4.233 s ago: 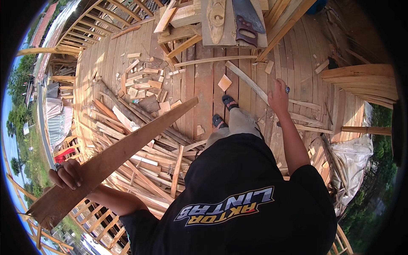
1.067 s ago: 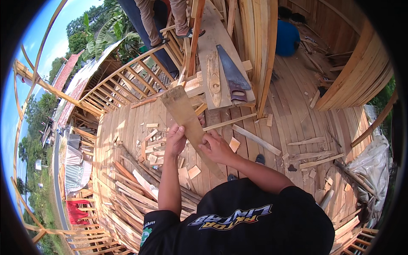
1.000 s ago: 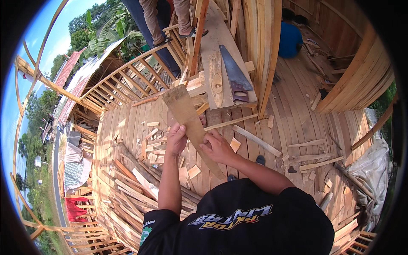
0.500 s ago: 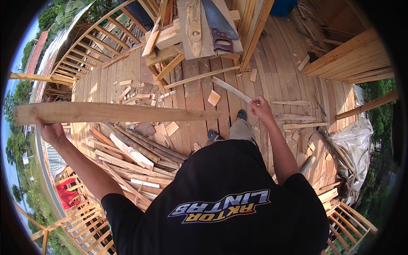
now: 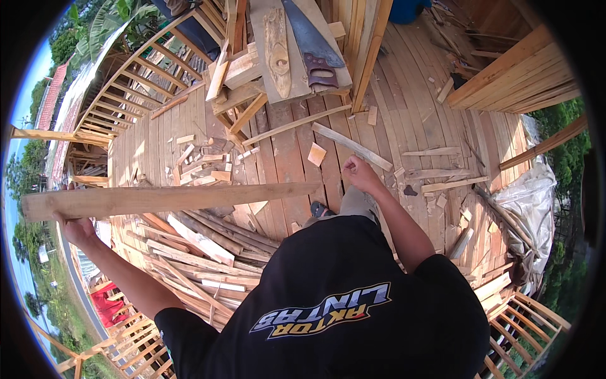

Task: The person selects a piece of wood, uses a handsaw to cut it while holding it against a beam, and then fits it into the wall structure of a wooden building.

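The left hand (image 5: 77, 230) grips a board (image 5: 170, 199); the right hand (image 5: 360, 173) curls closed; a saw (image 5: 312, 41) lies toward the surface's (image 5: 298, 82) right edge.

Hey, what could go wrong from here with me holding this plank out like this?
The left hand alone grips the plank near its wider end, so the far end might dip or swing.
Loose offcuts lie ahead of the sandaled foot and could trip it.
The saw lies with its handle near the bench edge, so a bump might knock it off.
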Demonstrator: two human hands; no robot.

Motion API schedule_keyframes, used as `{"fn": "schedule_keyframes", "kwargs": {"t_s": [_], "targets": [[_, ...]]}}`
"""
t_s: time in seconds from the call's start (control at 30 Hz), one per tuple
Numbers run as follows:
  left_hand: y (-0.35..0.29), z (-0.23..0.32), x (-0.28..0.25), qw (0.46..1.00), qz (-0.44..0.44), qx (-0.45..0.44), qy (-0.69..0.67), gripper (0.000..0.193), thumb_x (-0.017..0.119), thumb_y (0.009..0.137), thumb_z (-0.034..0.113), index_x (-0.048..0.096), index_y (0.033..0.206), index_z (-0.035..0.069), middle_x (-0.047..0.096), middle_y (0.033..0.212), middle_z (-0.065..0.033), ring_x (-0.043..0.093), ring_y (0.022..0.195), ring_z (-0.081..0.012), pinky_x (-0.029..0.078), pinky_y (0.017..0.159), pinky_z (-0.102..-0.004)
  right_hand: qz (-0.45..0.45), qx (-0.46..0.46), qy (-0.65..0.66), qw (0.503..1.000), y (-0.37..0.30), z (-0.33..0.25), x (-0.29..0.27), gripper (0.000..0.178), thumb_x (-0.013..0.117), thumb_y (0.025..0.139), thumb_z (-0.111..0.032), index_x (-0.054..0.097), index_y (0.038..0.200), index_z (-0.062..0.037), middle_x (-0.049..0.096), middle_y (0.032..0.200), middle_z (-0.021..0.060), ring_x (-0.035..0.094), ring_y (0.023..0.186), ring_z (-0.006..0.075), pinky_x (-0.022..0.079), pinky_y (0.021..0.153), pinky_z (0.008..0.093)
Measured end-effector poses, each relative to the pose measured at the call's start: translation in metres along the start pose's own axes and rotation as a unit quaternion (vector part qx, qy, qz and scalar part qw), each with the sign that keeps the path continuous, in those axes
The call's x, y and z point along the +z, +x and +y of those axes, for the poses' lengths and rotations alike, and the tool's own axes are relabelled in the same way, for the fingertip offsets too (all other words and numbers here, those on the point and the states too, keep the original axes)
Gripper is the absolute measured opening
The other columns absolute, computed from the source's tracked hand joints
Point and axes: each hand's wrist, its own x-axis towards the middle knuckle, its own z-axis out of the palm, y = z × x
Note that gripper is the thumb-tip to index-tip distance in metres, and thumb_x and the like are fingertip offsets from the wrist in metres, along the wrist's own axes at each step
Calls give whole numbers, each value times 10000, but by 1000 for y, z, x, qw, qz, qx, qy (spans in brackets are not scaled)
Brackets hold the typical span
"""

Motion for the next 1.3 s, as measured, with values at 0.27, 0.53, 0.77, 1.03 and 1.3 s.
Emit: {"fn": "schedule_keyframes", "kwargs": {"t_s": [0.27, 0.53, 0.77, 1.03, 1.3], "targets": [[-40, -53, 130, 979, -172, -102, 27, 505, 405, 1007, 413, 539, 1201, -33, 604, 1126, -98, 559, 1053, -165, 400, 980, -316, -57, -48, -19, 997, -7, -60, 28, 214, 648, 844, -196, 584, 934, -13, 642, 873, 106, 630, 813, 210, 501, 730, 339], [-86, -134, 209, 882, -395, -226, 118, 466, 433, 996, 406, 616, 1095, -12, 637, 994, -60, 552, 875, -109, 421, 803, -267, -27, -13, -15, 999, -8, -38, 15, 210, 651, 827, -174, 571, 946, -20, 655, 888, 122, 647, 848, 249, 502, 753, 356], [-111, -178, 261, 808, -480, -301, 161, 465, 444, 985, 438, 625, 1069, 18, 618, 896, -42, 532, 803, -105, 414, 769, -256, 73, -84, -118, 987, 41, -59, -25, 370, 638, 819, -145, 515, 1152, -37, 574, 1161, 175, 577, 1064, 343, 470, 888, 411], [-94, -210, 282, 727, -496, -467, 90, 428, 529, 944, 417, 615, 1042, 10, 620, 877, -44, 558, 772, -113, 440, 740, -260, 171, -178, -268, 931, 167, -105, -53, 559, 604, 794, -79, 420, 1318, -18, 402, 1390, 165, 422, 1276, 365, 401, 1007, 447], [-54, -247, 279, 663, -610, -426, 85, 492, 659, 837, 412, 635, 1044, -34, 642, 938, -58, 581, 876, -139, 430, 806, -280, 132, -143, -439, 877, 226, -100, -46, 489, 592, 790, -97, 471, 1260, -42, 498, 1248, 148, 505, 1191, 285, 219, 1059, 549]]}}
